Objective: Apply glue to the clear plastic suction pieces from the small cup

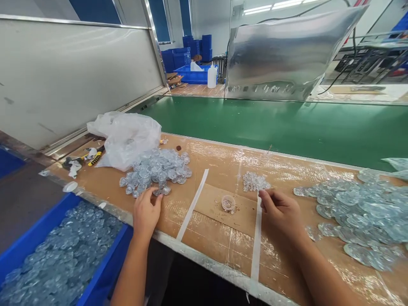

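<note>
Left hand (146, 214) half-open beside 1 clear disc pile (155, 171), right hand (280, 212) pinched, hold unclear

Blue crates (197, 47) stacked beyond a green conveyor belt (255, 127)

A workbench (219, 259) is stretching across the scene, its brown cardboard top shining under clear tape. On the left, a heap of clear plastic discs (156, 170) is lying against a crumpled plastic bag (124, 140), and a yellow-handled tool (95, 158) is sitting just beyond the bag. A small clear cup (228, 203) is resting on a cardboard patch (216, 208) mid-bench, a little pile of clear pieces (255, 181) is lying just past it, and a wide spread of discs (360, 216) is covering the right side.
</note>
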`<state>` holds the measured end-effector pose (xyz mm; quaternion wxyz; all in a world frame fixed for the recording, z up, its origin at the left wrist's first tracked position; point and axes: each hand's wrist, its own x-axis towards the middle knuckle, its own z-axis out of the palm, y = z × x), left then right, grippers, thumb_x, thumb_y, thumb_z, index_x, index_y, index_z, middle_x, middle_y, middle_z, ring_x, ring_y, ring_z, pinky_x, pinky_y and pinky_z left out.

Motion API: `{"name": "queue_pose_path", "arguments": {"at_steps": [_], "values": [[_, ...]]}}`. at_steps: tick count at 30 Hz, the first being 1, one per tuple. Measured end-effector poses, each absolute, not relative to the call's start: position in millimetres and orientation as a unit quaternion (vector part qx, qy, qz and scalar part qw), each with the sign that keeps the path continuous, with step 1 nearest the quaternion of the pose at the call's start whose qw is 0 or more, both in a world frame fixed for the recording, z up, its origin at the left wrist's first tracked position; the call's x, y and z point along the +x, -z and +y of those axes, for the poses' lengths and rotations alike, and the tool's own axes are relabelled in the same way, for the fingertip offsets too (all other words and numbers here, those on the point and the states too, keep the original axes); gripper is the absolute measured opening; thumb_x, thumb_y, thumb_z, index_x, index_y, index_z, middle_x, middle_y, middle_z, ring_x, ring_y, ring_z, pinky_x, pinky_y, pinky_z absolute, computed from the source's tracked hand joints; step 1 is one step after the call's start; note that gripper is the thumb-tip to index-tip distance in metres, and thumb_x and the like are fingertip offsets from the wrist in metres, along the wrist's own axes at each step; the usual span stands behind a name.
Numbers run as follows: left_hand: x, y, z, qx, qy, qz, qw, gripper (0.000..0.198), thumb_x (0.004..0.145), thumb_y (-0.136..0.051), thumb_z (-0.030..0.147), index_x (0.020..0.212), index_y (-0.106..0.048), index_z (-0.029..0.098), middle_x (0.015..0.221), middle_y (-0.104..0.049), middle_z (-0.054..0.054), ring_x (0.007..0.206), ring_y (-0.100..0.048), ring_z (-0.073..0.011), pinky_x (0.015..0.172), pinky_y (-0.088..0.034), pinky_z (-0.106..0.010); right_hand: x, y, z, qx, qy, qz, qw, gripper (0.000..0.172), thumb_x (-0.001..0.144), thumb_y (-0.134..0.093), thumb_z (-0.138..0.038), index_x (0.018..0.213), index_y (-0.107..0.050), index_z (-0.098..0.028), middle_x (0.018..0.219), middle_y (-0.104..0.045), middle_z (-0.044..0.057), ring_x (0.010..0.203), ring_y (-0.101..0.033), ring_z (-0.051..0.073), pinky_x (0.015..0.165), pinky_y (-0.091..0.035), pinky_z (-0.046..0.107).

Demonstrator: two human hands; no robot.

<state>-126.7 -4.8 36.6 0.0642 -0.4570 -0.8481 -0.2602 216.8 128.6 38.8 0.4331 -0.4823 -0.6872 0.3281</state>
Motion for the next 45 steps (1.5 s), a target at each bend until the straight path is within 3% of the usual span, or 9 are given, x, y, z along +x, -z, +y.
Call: {"name": "queue_pose_path", "arguments": {"at_steps": [5,10,16,22,25,28,31,36,45], "values": [[-120.1,-37.2,-7.1,-0.426,0.256,-0.866,0.065,0.034,0.080,-0.055,0.050,0.094,-0.058,0.019,0.094,-0.065,-0.012,0.090,-0.063,-0.0321,0.084,-0.051,-0.046,212.2,-34.4,131.6,-0.441,-0.334,-0.716,0.426,0.032,0.090,-0.053,-0.043,0.091,-0.071,-0.017,0.068,-0.066,0.004,0.062,-0.061,0.017,0.061,-0.047,0.028],[-112.9,-34.7,-13.9,-0.454,0.280,-0.844,0.054,0.033,0.080,-0.049,0.054,0.087,-0.053,0.022,0.109,-0.068,-0.014,0.103,-0.061,-0.0352,0.091,-0.048,-0.050,204.8,-32.9,129.3,-0.378,-0.352,-0.748,0.418,0.028,0.090,-0.054,-0.039,0.098,-0.071,-0.018,0.078,-0.070,0.007,0.064,-0.062,0.017,0.061,-0.048,0.028],[-98.5,-33.7,-17.3,-0.394,0.338,-0.855,-0.003,0.041,0.077,-0.055,0.055,0.103,-0.057,0.022,0.099,-0.068,-0.011,0.090,-0.066,-0.0325,0.086,-0.051,-0.053,194.1,-30.3,123.5,-0.296,-0.360,-0.799,0.379,0.022,0.090,-0.056,-0.034,0.098,-0.068,-0.017,0.073,-0.064,0.005,0.062,-0.056,0.014,0.059,-0.044,0.027],[-43.9,-20.8,-13.4,-0.346,0.606,-0.692,-0.186,0.039,0.073,-0.072,0.043,0.098,-0.056,0.019,0.103,-0.068,-0.010,0.090,-0.071,-0.0223,0.081,-0.060,-0.035,191.7,-30.8,125.7,-0.281,-0.351,-0.804,0.390,0.018,0.090,-0.057,-0.031,0.088,-0.071,-0.019,0.081,-0.069,0.008,0.071,-0.062,0.017,0.064,-0.049,0.030],[-9.3,-19.5,-5.4,-0.353,0.628,-0.649,-0.245,0.030,0.076,-0.072,0.037,0.095,-0.060,0.018,0.114,-0.067,-0.013,0.088,-0.072,-0.0212,0.075,-0.062,-0.030,187.1,-29.6,127.7,-0.276,-0.344,-0.807,0.392,0.019,0.090,-0.057,-0.030,0.082,-0.071,-0.020,0.080,-0.069,0.008,0.071,-0.063,0.017,0.065,-0.050,0.030],[17.6,-17.1,1.6,-0.379,0.627,-0.605,-0.312,0.027,0.080,-0.069,0.032,0.103,-0.063,0.018,0.125,-0.064,-0.015,0.095,-0.072,-0.0227,0.081,-0.062,-0.032,180.4,-28.7,129.7,-0.276,-0.321,-0.810,0.405,0.018,0.092,-0.056,-0.026,0.082,-0.070,-0.018,0.077,-0.069,0.007,0.069,-0.062,0.016,0.062,-0.049,0.028],[30.0,-10.1,3.1,-0.424,0.605,-0.576,-0.349,0.028,0.082,-0.068,0.031,0.108,-0.065,0.020,0.123,-0.065,-0.013,0.099,-0.071,-0.0228,0.085,-0.061,-0.033,176.4,-26.7,130.3,-0.271,-0.292,-0.815,0.422,0.014,0.092,-0.057,-0.022,0.086,-0.069,-0.017,0.078,-0.067,0.007,0.069,-0.061,0.015,0.061,-0.049,0.026],[28.0,-1.7,-1.7,-0.488,0.528,-0.621,-0.311,0.028,0.084,-0.067,0.039,0.107,-0.069,0.022,0.090,-0.073,-0.004,0.078,-0.071,-0.0168,0.073,-0.059,-0.025,181.6,-21.9,125.6,-0.235,-0.254,-0.822,0.453,0.010,0.093,-0.057,-0.018,0.089,-0.066,-0.018,0.078,-0.065,0.005,0.067,-0.060,0.013,0.059,-0.049,0.024],[31.2,-13.8,2.8,-0.523,0.529,-0.628,-0.229,0.017,0.081,-0.071,0.030,0.098,-0.067,0.026,0.094,-0.071,-0.001,0.082,-0.069,-0.0143,0.070,-0.058,-0.021,184.2,-21.9,121.0,-0.228,-0.255,-0.832,0.436,0.010,0.093,-0.057,-0.015,0.094,-0.066,-0.017,0.083,-0.066,0.006,0.072,-0.062,0.013,0.062,-0.050,0.023]]}}
